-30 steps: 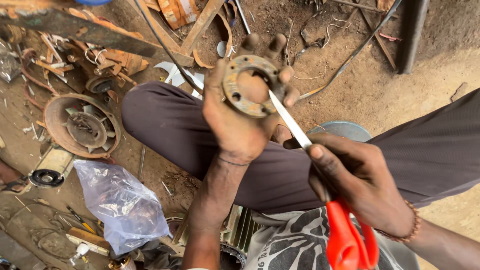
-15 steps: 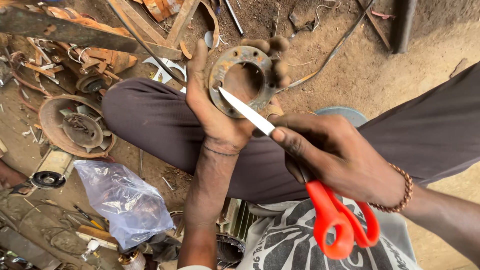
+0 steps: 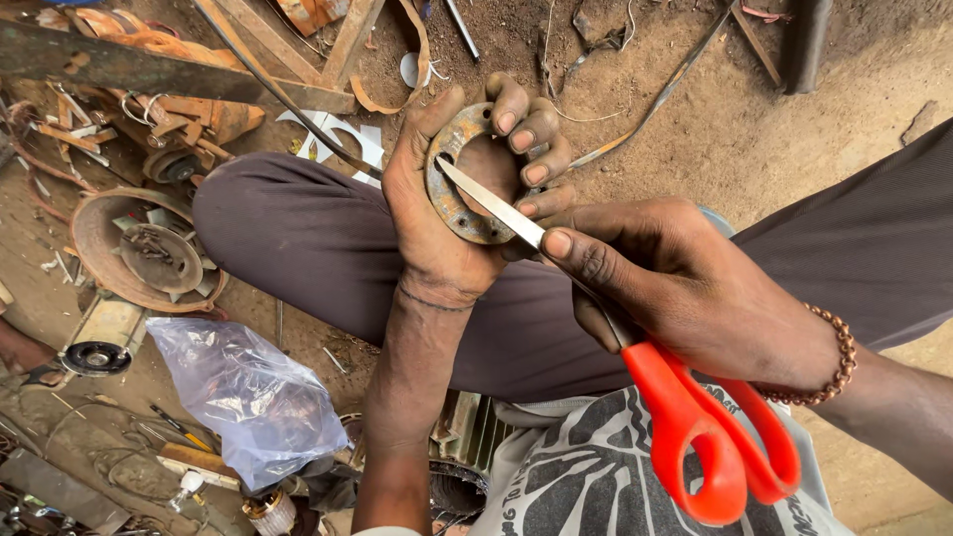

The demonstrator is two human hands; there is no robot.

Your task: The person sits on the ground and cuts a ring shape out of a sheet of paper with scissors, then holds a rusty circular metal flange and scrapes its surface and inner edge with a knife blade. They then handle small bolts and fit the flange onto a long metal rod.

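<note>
**Scraping a rusty ring with a scissor blade**

While the person sits cross-legged, nearest lie the red-handled scissors, clamped blades-together in the right hand, forefinger pressing along the steel. Tip rests on the inner edge of the rusty metal ring, gripped upright by the left hand, fingers curled over its rim. Step, by my judgement: scraping the face. Next stroke wants light pressure, blade kept off the fingertips. Room: open dirt to the right; left, plastic bag and round rusted housing crowd in.
</note>
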